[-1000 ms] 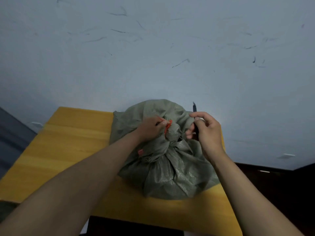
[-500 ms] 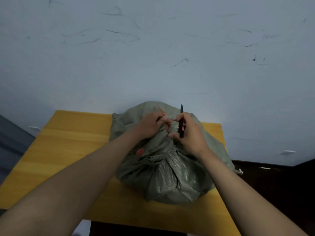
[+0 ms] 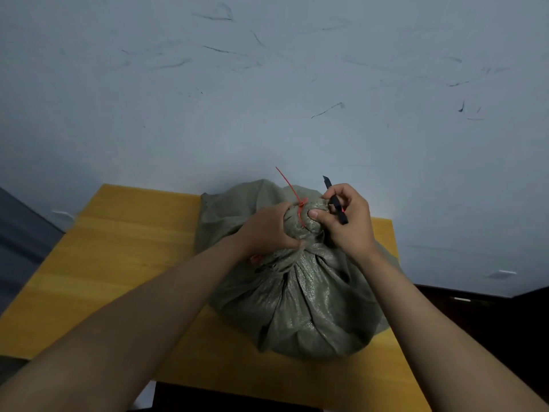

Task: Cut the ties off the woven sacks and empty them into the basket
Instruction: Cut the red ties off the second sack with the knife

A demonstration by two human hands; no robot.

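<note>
My left hand is covering the left side of the sack's gathered neck, so I am losing where the red tie is looping round. My right hand is hiding the cutter's middle. The worktop's near edge is running out of frame.

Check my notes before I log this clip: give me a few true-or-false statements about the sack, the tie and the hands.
1. The red tie is still around the neck of the sack. True.
2. The right hand holds scissors. False: it holds a black knife, blade tip pointing up and away.
3. The left hand grips the sack's neck. True.
4. The sack lies on the floor. False: it sits on a yellow table.
5. The sack has been emptied. False: it is bulging and tied shut.
</note>
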